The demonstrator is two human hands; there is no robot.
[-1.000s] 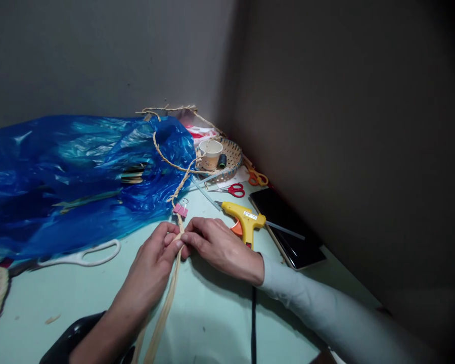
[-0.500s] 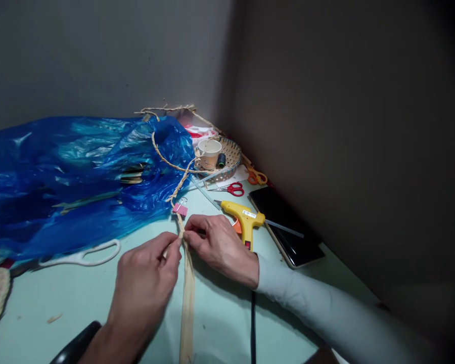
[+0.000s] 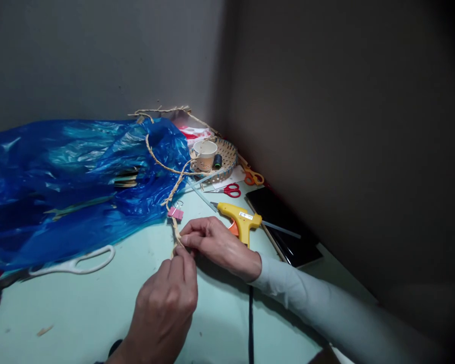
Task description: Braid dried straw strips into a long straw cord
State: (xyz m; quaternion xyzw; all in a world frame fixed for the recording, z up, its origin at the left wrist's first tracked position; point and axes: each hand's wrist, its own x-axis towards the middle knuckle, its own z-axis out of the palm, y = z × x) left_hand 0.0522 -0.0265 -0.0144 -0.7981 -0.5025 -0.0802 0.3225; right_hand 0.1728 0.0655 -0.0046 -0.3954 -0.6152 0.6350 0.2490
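A braided cord of pale plant fibre (image 3: 175, 190) runs down the table toward my hands. Just beyond my fingers, a pink binder clip (image 3: 175, 213) is fastened on it. My right hand (image 3: 218, 246) pinches the cord between thumb and forefinger below the clip. Right under that pinch, my left hand (image 3: 166, 298) is closed with its fingertips on the fibre strands. Its back faces me and hides most of what it holds. The flat loose strip of fibre is out of sight behind the left hand.
A yellow glue gun (image 3: 242, 217) lies to the right, beside a black phone (image 3: 288, 227). Red scissors (image 3: 231, 190) and a shallow woven basket (image 3: 231, 156) holding a paper cup (image 3: 205, 154) sit behind. Blue plastic bag (image 3: 79, 192) and white-handled scissors (image 3: 79, 264) occupy the left.
My left hand has moved right and down, turning over the strands below the right hand. The long flat strip is no longer visible. My right hand stays at the cord.
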